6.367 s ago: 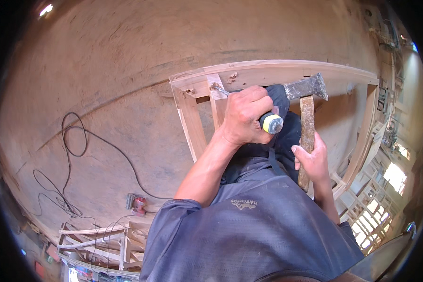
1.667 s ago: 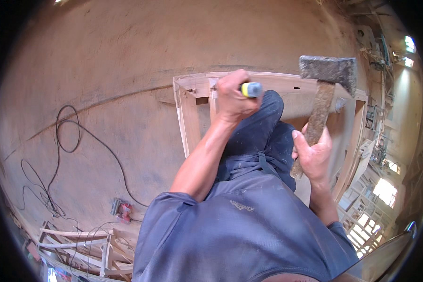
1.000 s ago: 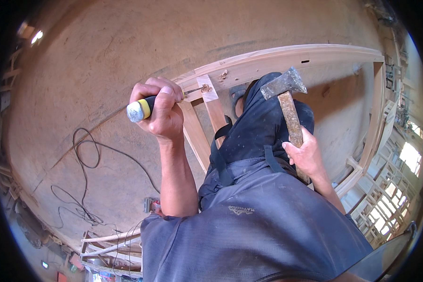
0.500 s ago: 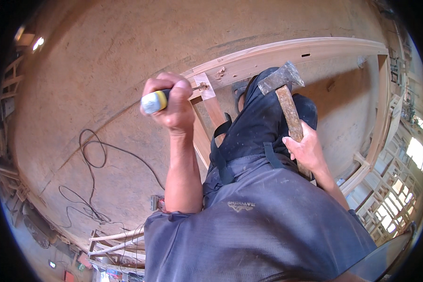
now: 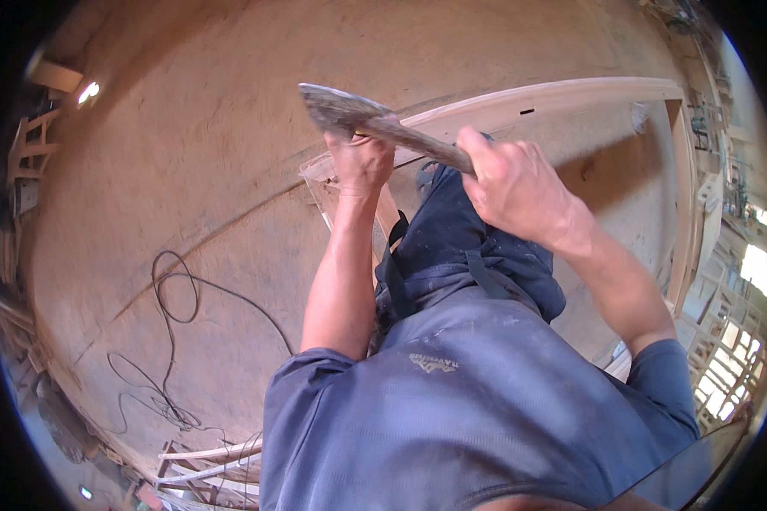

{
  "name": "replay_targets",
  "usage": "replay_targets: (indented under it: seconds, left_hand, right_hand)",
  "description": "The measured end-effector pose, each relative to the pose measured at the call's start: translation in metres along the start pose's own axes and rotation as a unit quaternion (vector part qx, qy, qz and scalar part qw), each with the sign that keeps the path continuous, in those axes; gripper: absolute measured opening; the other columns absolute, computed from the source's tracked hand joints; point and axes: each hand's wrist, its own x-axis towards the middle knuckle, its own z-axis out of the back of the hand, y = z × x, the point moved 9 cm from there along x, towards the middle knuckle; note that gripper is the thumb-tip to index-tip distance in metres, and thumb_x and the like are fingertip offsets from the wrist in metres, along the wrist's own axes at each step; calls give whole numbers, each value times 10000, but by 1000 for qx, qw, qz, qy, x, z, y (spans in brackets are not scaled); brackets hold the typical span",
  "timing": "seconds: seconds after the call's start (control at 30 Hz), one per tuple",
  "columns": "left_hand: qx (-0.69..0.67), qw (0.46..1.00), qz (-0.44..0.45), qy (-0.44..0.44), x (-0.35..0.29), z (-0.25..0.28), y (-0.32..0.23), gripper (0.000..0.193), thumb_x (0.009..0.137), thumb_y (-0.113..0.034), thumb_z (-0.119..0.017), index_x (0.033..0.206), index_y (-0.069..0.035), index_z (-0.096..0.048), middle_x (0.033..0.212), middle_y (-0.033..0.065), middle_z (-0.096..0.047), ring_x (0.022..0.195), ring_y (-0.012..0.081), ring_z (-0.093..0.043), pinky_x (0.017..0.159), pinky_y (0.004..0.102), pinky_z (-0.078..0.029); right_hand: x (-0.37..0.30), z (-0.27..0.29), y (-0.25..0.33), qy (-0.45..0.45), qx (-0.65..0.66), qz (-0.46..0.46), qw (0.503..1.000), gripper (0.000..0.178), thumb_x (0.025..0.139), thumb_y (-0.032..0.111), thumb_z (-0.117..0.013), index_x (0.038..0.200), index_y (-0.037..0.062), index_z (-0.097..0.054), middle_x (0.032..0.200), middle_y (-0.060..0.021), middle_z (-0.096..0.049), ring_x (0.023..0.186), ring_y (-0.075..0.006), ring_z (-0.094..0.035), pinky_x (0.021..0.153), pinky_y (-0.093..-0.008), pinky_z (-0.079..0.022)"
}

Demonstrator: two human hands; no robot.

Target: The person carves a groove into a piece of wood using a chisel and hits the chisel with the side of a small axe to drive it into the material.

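Note:
My right hand [image 5: 520, 189] is wrapped round the wooden handle of a hatchet [image 5: 341, 111], raised so that the handle slopes up to the left. The hatchet's metal head covers the top of my left hand [image 5: 362, 163], which is closed round a chisel. Only a sliver of the chisel's yellow handle shows beneath the hatchet; its blade is hidden. Below both hands lies a wooden frame [image 5: 605, 90], with its left corner [image 5: 319, 169] close to my left hand. I cannot tell whether the hatchet touches the chisel.
A thin black cable [image 5: 172, 319] lies in loops on the brown floor [image 5: 187, 145] at left. Pale wooden strips [image 5: 209, 467] are piled at lower left. Wooden lattice pieces [image 5: 729, 366] stand along the right side. My bent legs [image 5: 460, 230] are between the frame's members.
My right hand has lifted the hatchet from over my leg and brought it up and left, over the chisel. My left hand has shifted slightly right and appears more upright.

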Motion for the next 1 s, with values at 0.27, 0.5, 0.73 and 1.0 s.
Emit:
replay_targets:
  seconds: [0.27,0.5,0.73,1.0]
  left_hand:
    - [11,997,72,34,3,1,-1,271,834,-95,-765,711,-40,-530,653,-40,-511,645,61,-472,587,267,-431]
    - [-1,999,28,46,-5,-10,-3,229,830,-90,-760,726,-43,-562,651,-25,-515,647,70,-490,589,277,-439]
    - [-41,997,47,-50,-8,41,9,128,781,-1,-687,698,-51,-604,674,30,-601,627,114,-561,574,277,-445]
    - [-124,987,-11,104,9,60,-85,138,750,42,-655,725,-37,-545,618,68,-526,552,138,-506,506,283,-420]
  right_hand:
    - [-17,158,21,-239,145,45,959,172,1013,154,-552,925,55,-661,732,-66,-610,609,-167,-576,590,-328,-476]
    - [-34,9,-6,-37,-3,-33,999,186,905,123,-652,995,-5,-550,709,-244,-636,655,-435,-651,583,-478,-530]
    - [-56,13,-35,-121,212,-149,958,248,860,78,-697,1036,-20,-552,700,-267,-586,718,-517,-599,595,-500,-490]
    - [-155,-117,-87,118,423,-490,753,184,862,40,-665,992,-33,-556,686,-56,-582,510,-127,-593,447,-296,-497]
